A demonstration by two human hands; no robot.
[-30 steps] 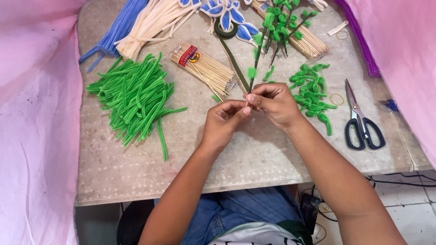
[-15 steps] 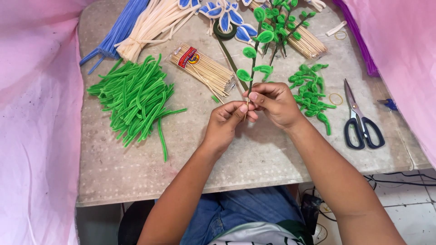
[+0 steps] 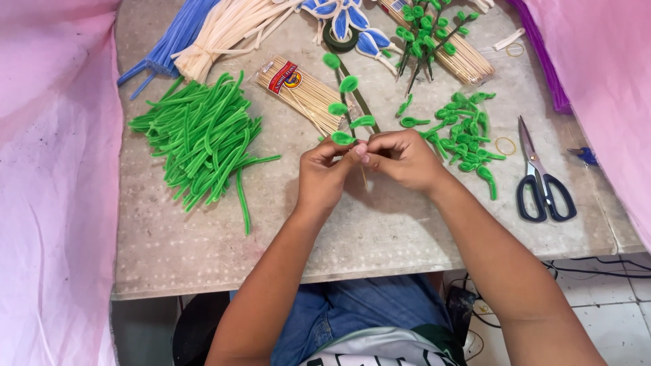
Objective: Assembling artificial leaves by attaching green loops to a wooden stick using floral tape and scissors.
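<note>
Head view shows me my left hand (image 3: 324, 175) and right hand (image 3: 400, 159) at mid-desk (image 3: 380, 230), fingers of both pinched shut on a green-leafed stem (image 3: 346, 108) that points toward the far edge.

fuzzy green stems (image 3: 203, 135), rough tabletop (image 3: 380, 230)

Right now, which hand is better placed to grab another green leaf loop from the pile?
Probably the right hand: the loose leaf loops lie just beyond it, while the left hand is across the stem.
</note>
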